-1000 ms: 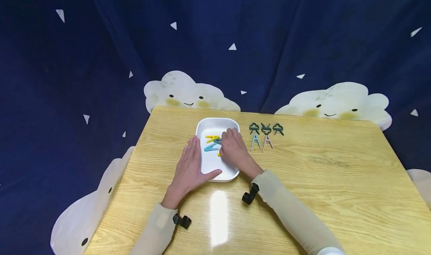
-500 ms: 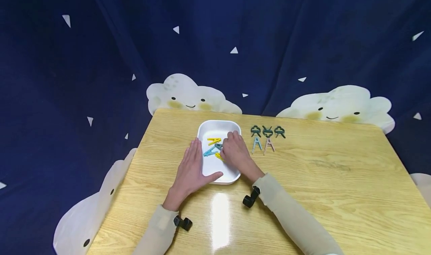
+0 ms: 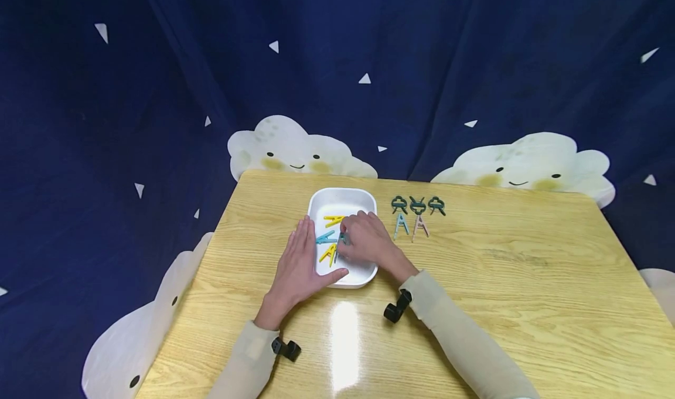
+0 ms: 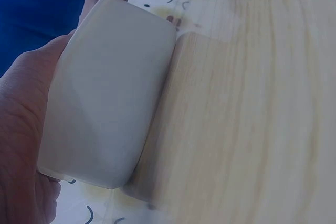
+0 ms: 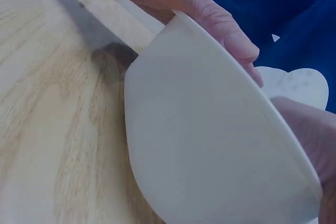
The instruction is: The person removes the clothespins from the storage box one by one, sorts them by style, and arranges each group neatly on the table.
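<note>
Head view: white tray [image 3: 341,199] sits on the wood-grain surface [image 3: 506,293], approx. mid. L hand [image 3: 299,261] lies along the tray's L side, fingers straight & released, thumb out across the near L corner. R hand [image 3: 367,239] is inside the tray on the R, fingers curled, grasping a grey-green clip [image 3: 341,238]; most of it hidden by the hand. Also in tray: upper yellow clip [image 3: 336,219] lying toward the far end, lt-blue clip [image 3: 324,237] just below it nr the L fingertips, lower yellow clip [image 3: 331,251] nearest the person, just beside the held one. Can't tell if lt-blue & grey-green touch. R of the tray on the surface: row of 3 dk green clips [image 3: 418,209], middle one turned opp. to the others; under them a pale-blue clip [image 3: 401,224] & pink clip [image 3: 420,225], side by side. Black wrist gear on both beige sleeves [image 3: 448,334]. Navy curtain [image 3: 316,47] w/ white clouds behind.

L wrist view: tray's outer wall fills the centre; L hand at the L edge, against the rim. Clips hidden.

R wrist view: outer wall again; L thumb by the rim up top, part of R hand at R edge; its fingertips & grip n/v here.
</note>
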Available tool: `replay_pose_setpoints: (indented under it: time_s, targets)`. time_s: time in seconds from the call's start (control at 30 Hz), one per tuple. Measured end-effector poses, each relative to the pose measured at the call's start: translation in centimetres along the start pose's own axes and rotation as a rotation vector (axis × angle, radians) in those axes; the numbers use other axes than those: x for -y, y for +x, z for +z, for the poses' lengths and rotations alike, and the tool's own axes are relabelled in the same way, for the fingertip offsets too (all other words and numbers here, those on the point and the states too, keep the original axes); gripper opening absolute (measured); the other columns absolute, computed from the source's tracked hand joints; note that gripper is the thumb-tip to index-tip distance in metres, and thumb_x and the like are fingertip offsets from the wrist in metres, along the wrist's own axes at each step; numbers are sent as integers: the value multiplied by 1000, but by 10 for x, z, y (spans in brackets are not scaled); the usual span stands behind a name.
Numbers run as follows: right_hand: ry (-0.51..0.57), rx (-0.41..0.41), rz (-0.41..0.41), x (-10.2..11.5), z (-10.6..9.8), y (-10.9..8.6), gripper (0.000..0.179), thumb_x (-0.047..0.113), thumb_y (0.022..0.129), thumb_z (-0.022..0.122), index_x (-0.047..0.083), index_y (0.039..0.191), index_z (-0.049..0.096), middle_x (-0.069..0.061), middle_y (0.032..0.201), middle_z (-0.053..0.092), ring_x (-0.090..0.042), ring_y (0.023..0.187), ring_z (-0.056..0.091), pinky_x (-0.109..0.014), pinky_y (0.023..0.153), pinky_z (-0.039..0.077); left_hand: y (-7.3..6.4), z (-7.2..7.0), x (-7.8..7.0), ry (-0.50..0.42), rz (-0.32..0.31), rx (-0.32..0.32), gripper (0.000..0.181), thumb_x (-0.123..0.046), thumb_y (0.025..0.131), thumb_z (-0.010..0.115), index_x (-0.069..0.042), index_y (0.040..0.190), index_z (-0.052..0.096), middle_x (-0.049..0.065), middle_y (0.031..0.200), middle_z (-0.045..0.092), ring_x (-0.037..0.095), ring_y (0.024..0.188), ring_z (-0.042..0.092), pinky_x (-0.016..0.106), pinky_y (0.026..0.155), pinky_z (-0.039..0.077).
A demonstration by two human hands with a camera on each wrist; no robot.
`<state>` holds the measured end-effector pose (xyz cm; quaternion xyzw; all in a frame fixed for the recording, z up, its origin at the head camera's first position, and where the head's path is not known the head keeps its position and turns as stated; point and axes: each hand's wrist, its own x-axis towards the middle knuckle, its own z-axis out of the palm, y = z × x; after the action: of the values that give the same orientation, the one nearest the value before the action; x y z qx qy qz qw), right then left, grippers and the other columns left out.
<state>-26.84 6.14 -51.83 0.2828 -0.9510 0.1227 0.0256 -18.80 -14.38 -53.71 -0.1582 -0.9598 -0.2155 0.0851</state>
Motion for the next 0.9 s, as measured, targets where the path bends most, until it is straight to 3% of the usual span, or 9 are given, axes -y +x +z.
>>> replay_pose_setpoints:
  time_s: [0.23,0.33,0.57,0.9]
  targets:
    - [-25,52,-17,-1,0,-2,80,82,74,70,14,115,71,2,102,66,-21,95,49,-40,92,44,-1,0,0,-1,-2,7,134,-91,81,54,3,165,9,19,174,8,31,162,7,47,131,14]
    - [-52,62,-34,-2,0,-2,90,87,68,69,13,119,71,1,105,63,-21,97,48,-40,93,44,-1,0,0,-5,-7,10,134,-90,81,55,3,165,8,18,175,5,30,162,5,46,131,13]
    - [-127,76,-81,-4,0,-2,82,85,68,72,15,111,69,2,97,55,-21,92,42,-37,86,40,0,0,0,-5,-6,13,134,-89,81,56,3,166,6,17,175,2,30,162,4,46,131,12]
    - [-134,63,-47,-2,1,-2,72,83,69,72,16,94,65,1,92,53,-22,89,41,-36,82,38,0,0,0,4,-7,17,135,-91,81,54,2,166,5,13,175,-3,33,162,7,46,131,13]
